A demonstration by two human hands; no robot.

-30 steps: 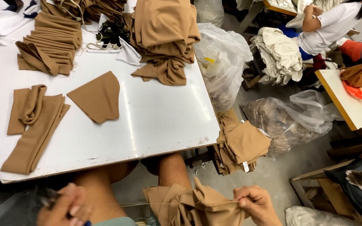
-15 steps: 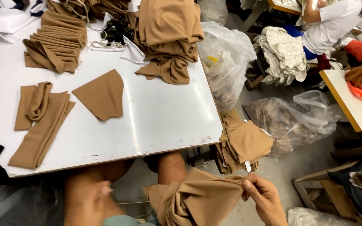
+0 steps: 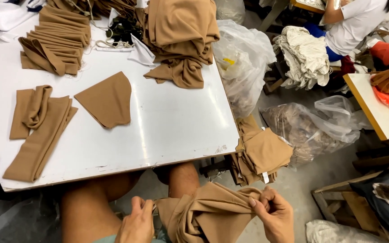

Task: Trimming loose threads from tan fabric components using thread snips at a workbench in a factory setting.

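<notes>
Left hand (image 3: 137,222) found closed on one edge of the tan fabric piece (image 3: 208,213), low over the lap beneath the bench (image 3: 167,130) edge. Right hand (image 3: 273,213) found pinching the opposite corner of the same piece, fingers bunched tight. Compared with a second earlier: left hand brought across from the far left knee onto the cloth; piece drawn out wider between both hands, lifted slightly off the knees. Judged to mean the piece now under two-handed control, being straightened or opened.

Beyond the knees, noted on the floor: a stack of folded tan pieces (image 3: 260,153) leaning at the bench corner, a clear bag of brown material (image 3: 311,130) just beside it.

On the bench: a single flat tan panel (image 3: 106,100), long folded strips (image 3: 39,130) to its left, a neat pile of folded strips (image 3: 57,42) behind, a large heaped tan bundle (image 3: 181,36) at the far edge.

Farthest off: a seated person in a white top (image 3: 359,22) at another bench.
</notes>
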